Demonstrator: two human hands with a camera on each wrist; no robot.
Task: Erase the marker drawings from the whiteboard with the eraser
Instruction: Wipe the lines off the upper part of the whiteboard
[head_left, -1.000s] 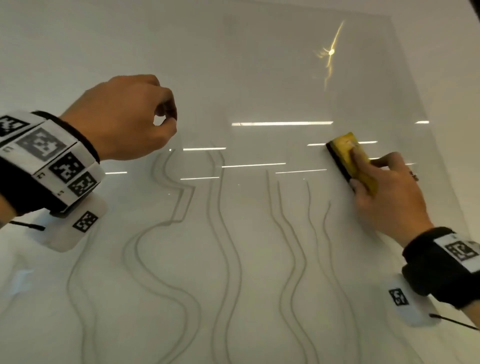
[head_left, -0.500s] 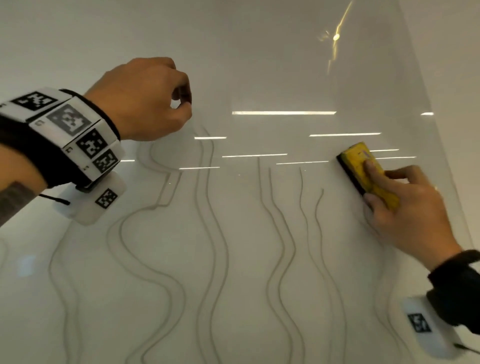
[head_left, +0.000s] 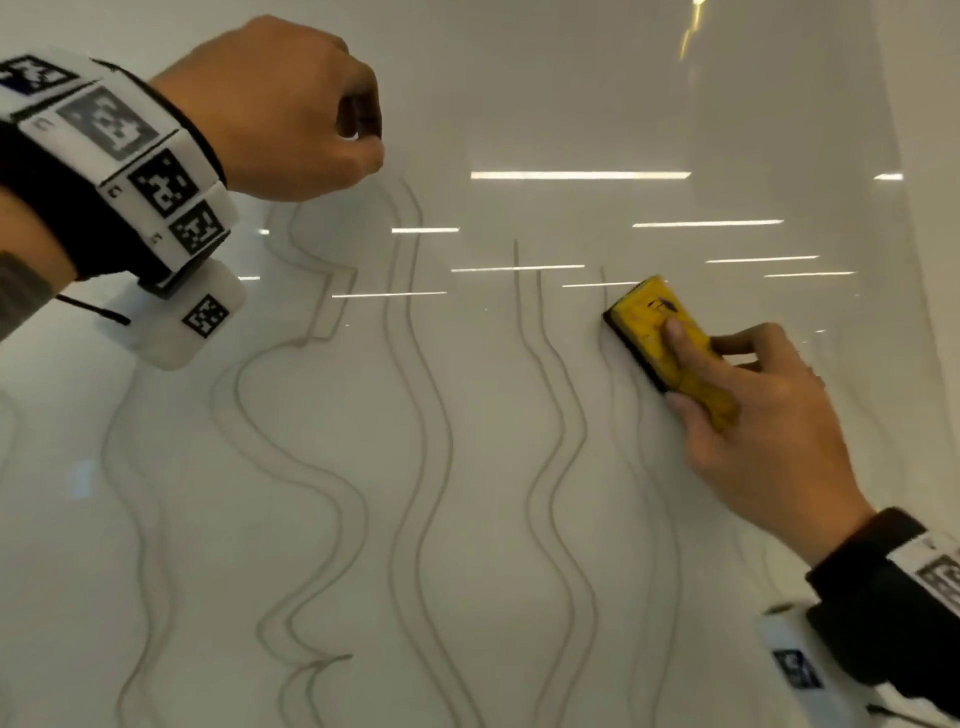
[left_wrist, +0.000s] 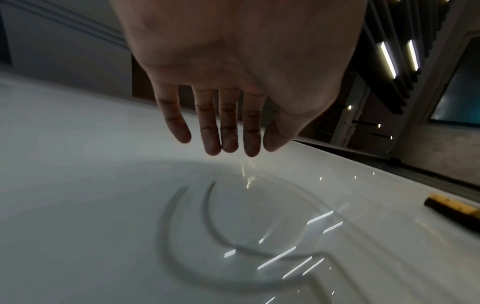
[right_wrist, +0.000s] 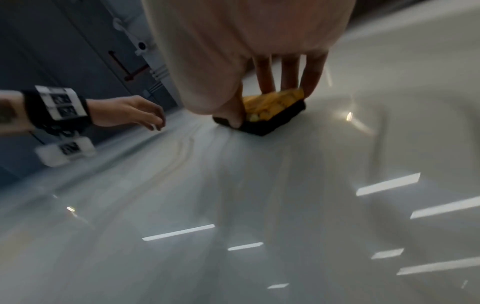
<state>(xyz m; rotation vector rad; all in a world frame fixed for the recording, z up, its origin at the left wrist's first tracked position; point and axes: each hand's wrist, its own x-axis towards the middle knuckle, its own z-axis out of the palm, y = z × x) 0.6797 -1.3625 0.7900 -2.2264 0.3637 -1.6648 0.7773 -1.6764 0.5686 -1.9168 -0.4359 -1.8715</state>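
The whiteboard (head_left: 493, 493) lies under both hands, covered with grey wavy marker lines (head_left: 415, 415). My right hand (head_left: 696, 374) grips the yellow eraser (head_left: 644, 317) with black felt and presses it flat on the board, thumb on the near side and fingers on top and along the far side. The eraser's left edge sits at the top of the rightmost lines. The right wrist view shows the eraser (right_wrist: 272, 102) in the fingers, felt down. My left hand (head_left: 358, 135) hovers over the upper left lines, fingers loosely curled, holding nothing; its fingers (left_wrist: 228, 133) hang relaxed above the board.
The board's right edge (head_left: 904, 312) runs close to the right hand, with a pale surface beyond it. Ceiling lights reflect as bright bars (head_left: 576, 175) on the glossy board. In the left wrist view the eraser (left_wrist: 454, 207) shows at the far right.
My right hand has slid the eraser to the left, onto the tops of the rightmost lines. The left hand stays loosely curled over the upper left lines.
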